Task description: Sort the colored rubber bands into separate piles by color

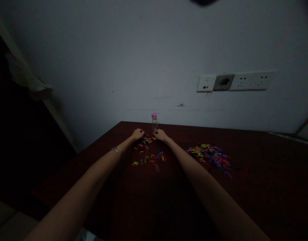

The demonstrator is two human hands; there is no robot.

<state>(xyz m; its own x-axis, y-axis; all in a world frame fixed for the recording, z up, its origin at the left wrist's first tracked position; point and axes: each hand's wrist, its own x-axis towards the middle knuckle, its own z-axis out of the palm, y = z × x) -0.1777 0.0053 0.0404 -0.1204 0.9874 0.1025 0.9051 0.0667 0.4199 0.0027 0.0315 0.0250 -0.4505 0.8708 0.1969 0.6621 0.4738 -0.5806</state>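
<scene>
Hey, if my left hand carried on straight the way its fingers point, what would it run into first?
Your left hand would probably meet the small colourful loops between your hands first, with your right hand just beyond. Height is unclear, so it might pass over the loops.

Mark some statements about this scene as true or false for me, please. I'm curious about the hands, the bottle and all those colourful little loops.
1. The bottle has a pink cap. True.
2. The bottle is lying on its side. False: it stands upright, close to the wall.
3. A bracelet is worn on the left arm. True.
4. The large heap of colourful loops lies to the left of both arms. False: the large heap is to the right of the right arm.
5. The left hand and the right hand are both down by the scattered loops near the bottle. True.
</scene>
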